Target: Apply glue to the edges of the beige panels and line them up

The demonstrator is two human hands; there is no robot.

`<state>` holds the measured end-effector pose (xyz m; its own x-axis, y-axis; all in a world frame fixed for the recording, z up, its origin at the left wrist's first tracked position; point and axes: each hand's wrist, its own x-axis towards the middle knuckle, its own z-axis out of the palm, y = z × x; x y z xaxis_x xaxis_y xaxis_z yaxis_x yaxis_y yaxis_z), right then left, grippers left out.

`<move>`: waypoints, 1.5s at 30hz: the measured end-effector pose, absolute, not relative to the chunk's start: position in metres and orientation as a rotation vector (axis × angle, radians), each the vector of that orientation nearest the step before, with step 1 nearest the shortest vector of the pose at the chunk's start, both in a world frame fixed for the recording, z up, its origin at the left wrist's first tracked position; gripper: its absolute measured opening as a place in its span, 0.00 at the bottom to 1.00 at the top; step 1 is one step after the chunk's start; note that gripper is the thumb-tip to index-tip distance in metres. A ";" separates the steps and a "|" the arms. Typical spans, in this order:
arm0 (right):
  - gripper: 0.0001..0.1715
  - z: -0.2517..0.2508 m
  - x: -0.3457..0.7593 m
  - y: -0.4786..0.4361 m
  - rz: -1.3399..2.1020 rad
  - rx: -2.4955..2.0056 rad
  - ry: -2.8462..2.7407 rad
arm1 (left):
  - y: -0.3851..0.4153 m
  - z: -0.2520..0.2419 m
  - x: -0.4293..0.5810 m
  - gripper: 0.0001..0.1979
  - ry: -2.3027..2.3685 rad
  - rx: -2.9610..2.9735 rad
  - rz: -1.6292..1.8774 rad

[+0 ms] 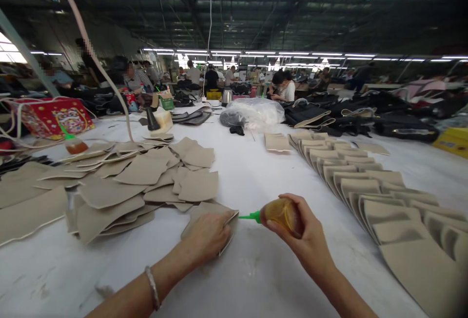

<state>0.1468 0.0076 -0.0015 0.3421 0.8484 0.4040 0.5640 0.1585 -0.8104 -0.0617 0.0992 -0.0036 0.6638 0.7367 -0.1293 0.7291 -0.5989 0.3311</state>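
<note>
My left hand [207,236] lies on a beige cut piece of material [204,212] with a pale edge, fingers curled over it and pressing it against the white table [248,176]. My right hand [303,232] is closed around a small amber glue bottle [281,213] held sideways. Its green nozzle [250,217] points left and touches the right edge of that piece. A bracelet sits on my left wrist.
A loose heap of beige pieces [127,181] covers the left. An overlapping row of the same pieces [365,186] runs along the right. A second glue bottle [75,145], a red embroidered bag [54,115], a plastic bag [256,112] and dark bags lie farther back. Other people work at distant tables.
</note>
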 end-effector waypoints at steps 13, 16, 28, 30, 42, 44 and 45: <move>0.27 -0.004 0.141 0.011 0.241 -1.569 -1.566 | 0.096 -0.007 -0.062 0.20 1.178 2.496 0.071; 0.26 -0.003 0.143 0.012 0.228 -1.576 -1.517 | 0.095 -0.008 -0.063 0.21 1.183 2.483 0.062; 0.26 -0.011 0.150 0.014 0.407 -1.535 -1.377 | 0.091 -0.009 -0.061 0.22 1.235 2.532 0.012; 0.26 -0.014 0.150 0.014 0.400 -1.542 -1.342 | 0.091 -0.011 -0.061 0.23 1.236 2.537 0.027; 0.25 -0.015 0.152 0.010 0.547 -1.511 -1.259 | 0.092 -0.009 -0.064 0.24 1.188 2.526 0.021; 0.24 -0.016 0.151 0.007 0.634 -1.491 -1.292 | 0.092 -0.009 -0.064 0.24 1.171 2.528 0.016; 0.24 -0.016 0.151 0.005 0.690 -1.472 -1.311 | 0.092 -0.009 -0.065 0.24 1.167 2.533 0.017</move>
